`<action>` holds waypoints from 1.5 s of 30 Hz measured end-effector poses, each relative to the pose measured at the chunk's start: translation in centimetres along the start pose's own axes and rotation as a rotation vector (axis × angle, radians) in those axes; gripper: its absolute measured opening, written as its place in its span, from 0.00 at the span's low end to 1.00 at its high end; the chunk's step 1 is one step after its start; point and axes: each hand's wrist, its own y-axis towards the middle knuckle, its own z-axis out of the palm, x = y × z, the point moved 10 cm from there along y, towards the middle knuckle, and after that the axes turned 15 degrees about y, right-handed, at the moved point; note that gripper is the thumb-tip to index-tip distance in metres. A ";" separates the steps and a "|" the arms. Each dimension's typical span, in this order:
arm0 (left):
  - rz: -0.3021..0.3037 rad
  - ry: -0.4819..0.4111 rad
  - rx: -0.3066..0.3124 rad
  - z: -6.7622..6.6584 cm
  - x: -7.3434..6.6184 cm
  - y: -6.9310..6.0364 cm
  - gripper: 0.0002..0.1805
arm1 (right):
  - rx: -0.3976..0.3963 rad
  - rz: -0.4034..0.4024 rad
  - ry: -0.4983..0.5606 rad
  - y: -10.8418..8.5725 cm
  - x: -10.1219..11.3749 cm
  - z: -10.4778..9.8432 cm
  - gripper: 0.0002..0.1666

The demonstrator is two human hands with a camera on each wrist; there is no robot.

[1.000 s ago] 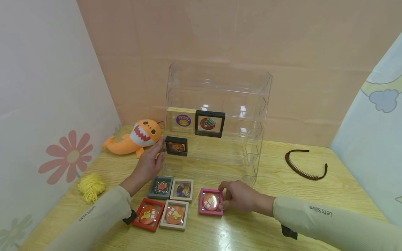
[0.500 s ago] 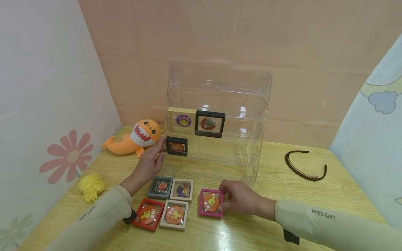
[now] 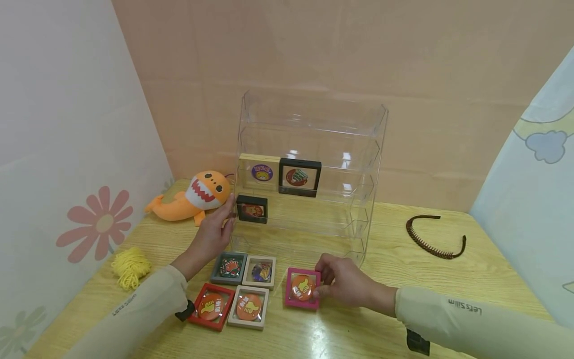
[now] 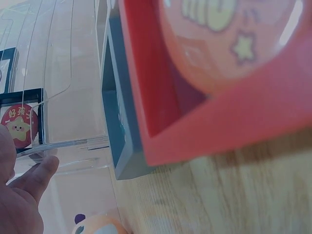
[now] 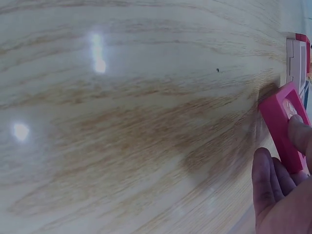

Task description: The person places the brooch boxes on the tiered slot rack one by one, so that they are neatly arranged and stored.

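Note:
A clear acrylic display rack stands on the table, tiered from top to bottom. My left hand holds its left side edge, index finger along the panel and thumb at the front; in the left wrist view the fingertips meet the clear panel. My right hand pinches the right edge of a pink square display frame with an orange thumbs-up badge, its face up. The right wrist view shows that frame tilted, thumb on its face. A cream frame and two black frames sit in the rack.
Left of the pink frame lie a red frame, a beige frame, a grey-blue frame and a cream frame. An orange shark plush, yellow yarn and a brown headband flank the rack.
My right hand and the pink frame shift slightly right and up, and the frame's glare fades. My left hand stays at the rack's side.

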 end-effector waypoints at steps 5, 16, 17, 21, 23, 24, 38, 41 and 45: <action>-0.014 0.005 0.021 0.1 0.0 0.0 0.34 | -0.013 -0.024 0.035 -0.1 0.0 -0.2 0.18; -0.021 0.007 0.035 0.2 0.1 0.0 0.34 | -0.058 -0.102 0.033 -0.2 0.7 -0.8 0.11; -0.021 0.006 0.034 0.2 0.1 -0.1 0.34 | -0.064 -0.107 0.026 -0.2 0.8 -0.9 0.11; -0.025 0.005 0.034 0.2 0.2 -0.1 0.34 | -0.085 -0.114 0.009 -0.4 1.0 -1.2 0.10; -0.029 0.008 0.037 0.3 0.3 -0.2 0.34 | -0.091 -0.123 0.017 -0.4 1.2 -1.3 0.10; -0.031 0.009 0.037 0.3 0.3 -0.2 0.34 | -0.093 -0.123 0.022 -0.5 1.3 -1.3 0.10; -0.035 -0.005 0.039 0.3 0.3 -0.2 0.34 | -0.113 -0.165 0.030 -0.5 2.0 -2.0 0.09; -0.027 0.000 0.035 0.3 0.3 -0.2 0.34 | -0.127 -0.179 0.021 -0.4 2.2 -2.3 0.09; -0.013 0.018 0.027 0.2 0.1 -0.2 0.34 | -0.149 -0.212 0.010 -0.2 2.7 -2.8 0.09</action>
